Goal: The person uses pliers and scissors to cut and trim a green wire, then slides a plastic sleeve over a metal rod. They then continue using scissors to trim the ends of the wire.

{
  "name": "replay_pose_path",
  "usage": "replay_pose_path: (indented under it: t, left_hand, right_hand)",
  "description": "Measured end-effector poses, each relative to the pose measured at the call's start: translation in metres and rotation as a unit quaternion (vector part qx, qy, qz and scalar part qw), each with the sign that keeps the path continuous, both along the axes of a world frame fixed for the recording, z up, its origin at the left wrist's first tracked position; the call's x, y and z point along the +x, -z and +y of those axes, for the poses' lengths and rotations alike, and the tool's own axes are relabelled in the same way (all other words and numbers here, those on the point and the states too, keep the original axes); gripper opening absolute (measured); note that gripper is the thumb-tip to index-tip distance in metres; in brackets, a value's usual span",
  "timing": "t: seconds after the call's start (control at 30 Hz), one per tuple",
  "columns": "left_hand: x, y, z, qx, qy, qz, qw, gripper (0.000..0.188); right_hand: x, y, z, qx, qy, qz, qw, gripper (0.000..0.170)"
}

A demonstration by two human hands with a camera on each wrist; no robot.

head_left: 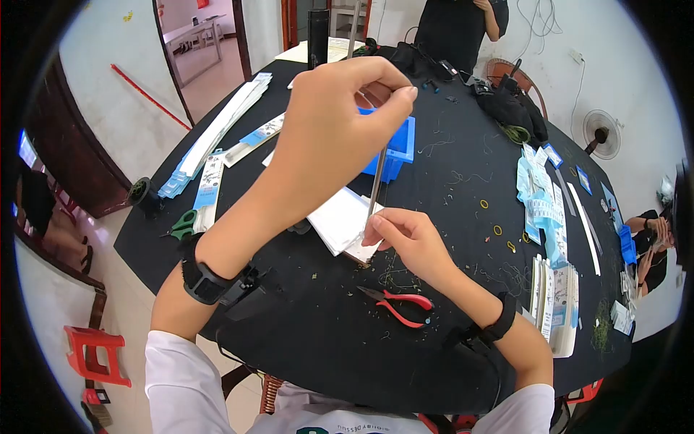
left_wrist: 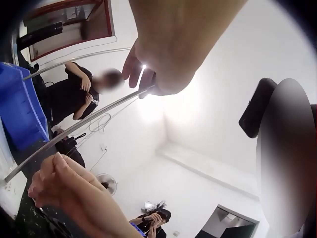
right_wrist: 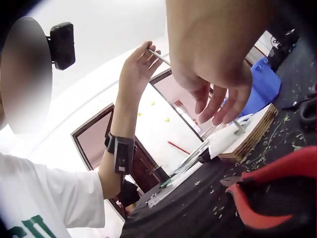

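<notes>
Pinching metal rod (head_left: 379,181) near upper end: left hand (head_left: 343,123), raised high. Right hand (head_left: 408,242) low beside rod, fingers loosely curled; whether gripping, cannot tell. Rod slants down to white paper (head_left: 338,219), near side of blue bin (head_left: 397,163).

Slim metal rod (head_left: 377,181) in left hand (head_left: 332,130)
</notes>
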State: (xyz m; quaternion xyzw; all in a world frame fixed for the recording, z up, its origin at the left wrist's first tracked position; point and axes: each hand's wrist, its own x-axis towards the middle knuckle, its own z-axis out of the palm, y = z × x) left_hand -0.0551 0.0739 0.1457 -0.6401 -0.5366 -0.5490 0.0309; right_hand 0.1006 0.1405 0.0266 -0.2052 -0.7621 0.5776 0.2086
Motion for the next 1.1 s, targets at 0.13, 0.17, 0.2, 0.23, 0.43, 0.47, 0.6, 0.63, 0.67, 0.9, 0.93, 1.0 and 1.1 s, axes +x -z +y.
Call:
replay_pose_path:
  t: [0.13, 0.17, 0.2, 0.23, 0.43, 0.47, 0.6, 0.63, 0.67, 0.9, 0.93, 1.0, 1.1]
  left_hand:
    - [0.002, 0.012, 0.002, 0.044, -0.017, -0.101, 0.994, 0.019]
    - [-0.003, 0.02, -0.001, 0.028, -0.024, -0.132, 0.991, 0.018]
    - [-0.009, 0.029, -0.003, 0.013, -0.032, -0.161, 0.986, 0.018]
    - [-0.018, 0.043, -0.006, -0.082, -0.055, -0.074, 0.992, 0.018]
    - [-0.052, 0.14, 0.001, -0.203, 0.065, 0.259, 0.942, 0.021]
    - [-0.053, 0.143, 0.001, -0.219, 0.056, 0.256, 0.94, 0.02]
    - [-0.051, 0.139, -0.001, -0.216, 0.029, 0.246, 0.944, 0.015]
    - [-0.053, 0.14, -0.001, -0.197, 0.023, 0.244, 0.949, 0.014]
    - [-0.055, 0.14, -0.003, -0.203, 0.029, 0.213, 0.955, 0.013]
    - [-0.061, 0.114, -0.018, -0.201, 0.058, 0.112, 0.971, 0.013]
    - [-0.061, 0.111, -0.02, -0.203, 0.065, 0.108, 0.971, 0.013]
    - [-0.061, 0.107, -0.024, -0.205, 0.07, 0.119, 0.969, 0.011]
    - [-0.063, 0.105, -0.026, -0.177, 0.082, 0.171, 0.966, 0.01]
  right_hand:
    - [0.0, -0.002, 0.001, 0.007, -0.01, -0.023, 1.0, 0.029]
    - [0.0, -0.002, 0.001, 0.007, -0.011, -0.022, 1.0, 0.029]
    - [-0.001, -0.001, 0.002, 0.007, -0.014, -0.02, 1.0, 0.029]
    - [-0.002, 0.0, 0.002, 0.002, -0.012, -0.008, 1.0, 0.028]
    - [-0.001, 0.004, 0.004, -0.011, -0.021, 0.017, 1.0, 0.026]
    - [-0.001, 0.003, 0.004, -0.014, -0.021, 0.015, 1.0, 0.025]
    - [0.001, 0.004, 0.004, -0.011, -0.017, 0.024, 1.0, 0.025]
    - [0.001, 0.005, 0.004, -0.008, -0.014, 0.025, 1.0, 0.024]
    - [0.0, 0.005, 0.005, -0.005, -0.011, 0.027, 1.0, 0.024]
    - [0.002, -0.007, -0.008, -0.023, 0.045, -0.042, 0.998, 0.022]
    - [0.002, -0.009, -0.01, -0.046, 0.027, -0.035, 0.998, 0.022]
    - [0.001, -0.012, -0.015, -0.093, -0.008, -0.02, 0.995, 0.023]
    - [-0.001, -0.008, -0.016, -0.175, -0.023, 0.021, 0.984, 0.031]
